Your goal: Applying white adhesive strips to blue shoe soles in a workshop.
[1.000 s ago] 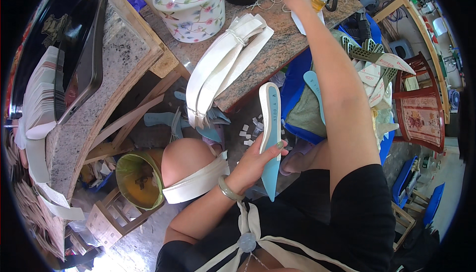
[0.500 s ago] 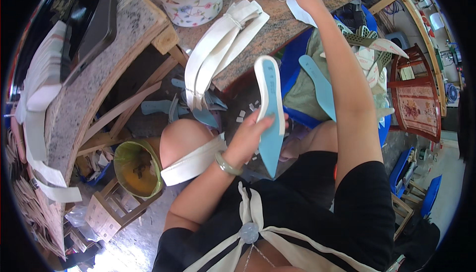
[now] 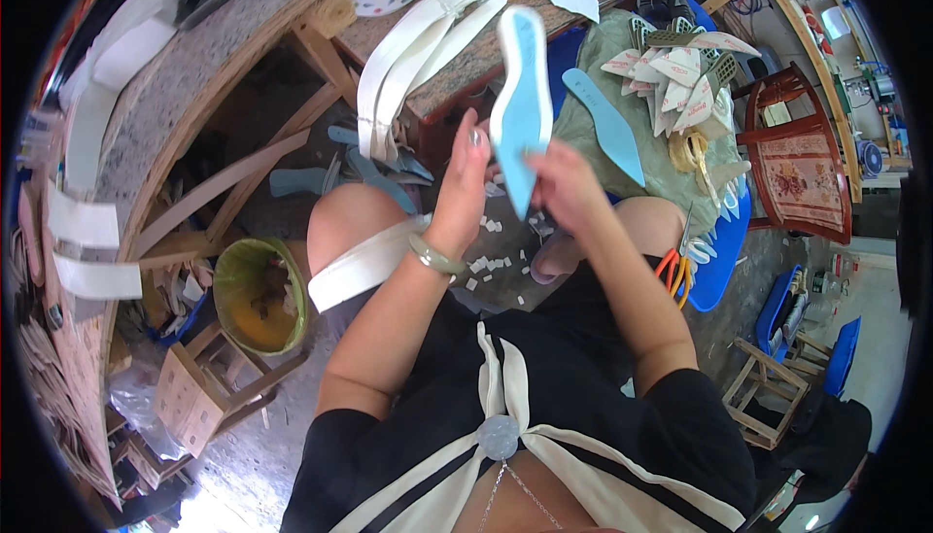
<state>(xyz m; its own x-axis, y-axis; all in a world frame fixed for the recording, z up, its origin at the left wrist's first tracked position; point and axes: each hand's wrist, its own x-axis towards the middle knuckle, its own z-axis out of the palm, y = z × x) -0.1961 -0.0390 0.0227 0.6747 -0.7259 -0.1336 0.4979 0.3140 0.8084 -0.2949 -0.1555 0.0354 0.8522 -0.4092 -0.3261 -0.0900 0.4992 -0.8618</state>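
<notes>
In front of me a light blue shoe insole (image 3: 522, 96) with a white rim stands nearly upright, its pointed end down. My right hand (image 3: 569, 188), slightly blurred, is closed on its lower right edge. Beside its left edge is my left hand (image 3: 462, 183), fingers stretched upward and the palm turned toward the insole; whether it touches the edge is hard to tell. Another blue insole (image 3: 607, 130) lies on a green cloth (image 3: 573, 135) to the right. Across my left thigh rests a white strip (image 3: 364, 266).
Bundled white strips (image 3: 413, 57) hang over the table edge (image 3: 447, 96). Orange-handled scissors (image 3: 673, 266) and a pile of printed white pieces (image 3: 675, 86) are at the right. A green bin (image 3: 258, 295) stands lower left. White scraps (image 3: 491, 263) litter the floor.
My right hand has come back from the paper on the table to the insole. My left hand has let go and straightened its fingers. The insole has moved up.
</notes>
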